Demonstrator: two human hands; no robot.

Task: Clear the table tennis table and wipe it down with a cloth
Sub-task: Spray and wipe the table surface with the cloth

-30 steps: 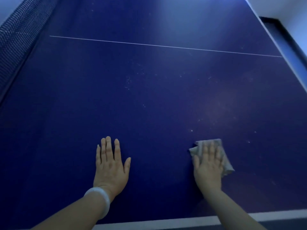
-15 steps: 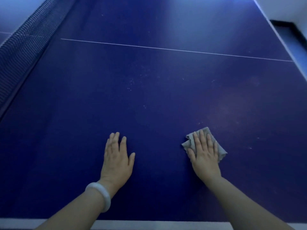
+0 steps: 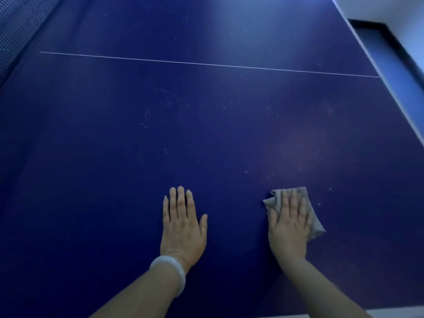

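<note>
Grey cloth (image 3: 312, 216) lies flat on the blue counter (image 3: 206, 134) beneath the right hand (image 3: 289, 222), fingers straight and pressing; dusty specks lie ahead. Left hand (image 3: 182, 226) rests flat alongside.

A pale, smooth bangle (image 3: 171, 275) circles my wrist at 7 o'clock, low in my view. At 10 o'clock a dark mesh net (image 3: 20, 26) runs off slantwise out of the top left corner. At 1 o'clock there is a white wall (image 3: 390, 8), with a black skirting band (image 3: 376, 25) along its foot and a strip of blue floor (image 3: 403, 72) beneath it, slanting down toward 3 o'clock.
</note>
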